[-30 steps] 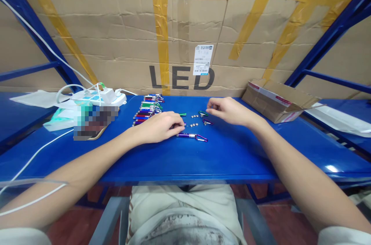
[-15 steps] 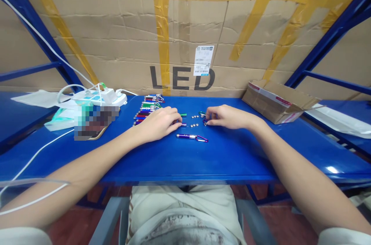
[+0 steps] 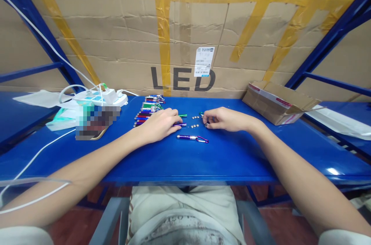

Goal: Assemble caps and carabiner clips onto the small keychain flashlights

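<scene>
On the blue table, my left hand curls its fingers and thumb over the purple flashlight tube, whose end sticks out to the right. A green flashlight tube lies just beyond these fingers. Opposite, my right hand is closed, thumb and forefinger together on a small metal carabiner cap, mostly hidden. A green carabiner shows behind its fingertips. Between the hands lie several button cells in two short rows. Nearer me rests a whole purple keychain flashlight with its carabiner pointing right.
Several coloured keychain flashlights are lined up beyond my left hand. Further left are a phone, partly blurred out, a white power strip and cables. An open cardboard box stands at the back right, before a large carton wall.
My left fingers have shifted slightly, so more of the purple tube shows. The right fingertips have drawn closer together over the cap. The loose cells and the whole flashlight stay put.
</scene>
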{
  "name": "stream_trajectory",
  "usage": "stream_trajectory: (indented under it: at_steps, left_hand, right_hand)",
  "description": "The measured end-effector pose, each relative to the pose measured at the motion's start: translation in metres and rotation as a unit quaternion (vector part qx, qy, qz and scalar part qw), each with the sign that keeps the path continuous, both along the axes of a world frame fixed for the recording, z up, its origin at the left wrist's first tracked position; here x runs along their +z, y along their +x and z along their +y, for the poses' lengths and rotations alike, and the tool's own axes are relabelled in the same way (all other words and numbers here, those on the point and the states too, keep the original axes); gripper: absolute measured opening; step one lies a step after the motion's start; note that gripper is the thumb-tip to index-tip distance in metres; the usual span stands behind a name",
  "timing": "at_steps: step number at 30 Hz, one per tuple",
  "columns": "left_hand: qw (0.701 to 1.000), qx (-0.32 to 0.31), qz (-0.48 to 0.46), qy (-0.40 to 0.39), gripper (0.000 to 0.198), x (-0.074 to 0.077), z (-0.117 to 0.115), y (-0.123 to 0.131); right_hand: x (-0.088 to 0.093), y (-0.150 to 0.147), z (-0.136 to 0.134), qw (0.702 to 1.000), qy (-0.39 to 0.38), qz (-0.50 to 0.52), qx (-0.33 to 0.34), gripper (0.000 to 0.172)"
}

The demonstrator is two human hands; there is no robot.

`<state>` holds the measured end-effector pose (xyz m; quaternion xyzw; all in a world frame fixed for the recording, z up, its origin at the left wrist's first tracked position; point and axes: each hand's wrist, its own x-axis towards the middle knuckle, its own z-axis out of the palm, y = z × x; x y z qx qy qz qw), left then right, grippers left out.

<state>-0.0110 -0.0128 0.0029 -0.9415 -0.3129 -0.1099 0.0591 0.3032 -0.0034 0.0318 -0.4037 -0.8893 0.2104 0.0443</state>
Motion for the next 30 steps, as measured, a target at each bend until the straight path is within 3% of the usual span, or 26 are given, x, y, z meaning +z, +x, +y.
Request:
stream_trajectory:
  at_steps: [16,30]
  left_hand:
    - [1.000,0.006,-0.003,-0.005,0.024,-0.0013,0.0014,-0.0004]
    - [0.993,0.039,-0.110,-0.023,0.015,0.0039,-0.0038,0.0039]
  right_hand:
    - [0.0001,-0.0019,-0.0008,1.000,-0.006,-0.014,0.000,0.015]
    - [-0.0004,-0.0101,-0.0062,0.999,0.029,0.037,-0.009,0.021]
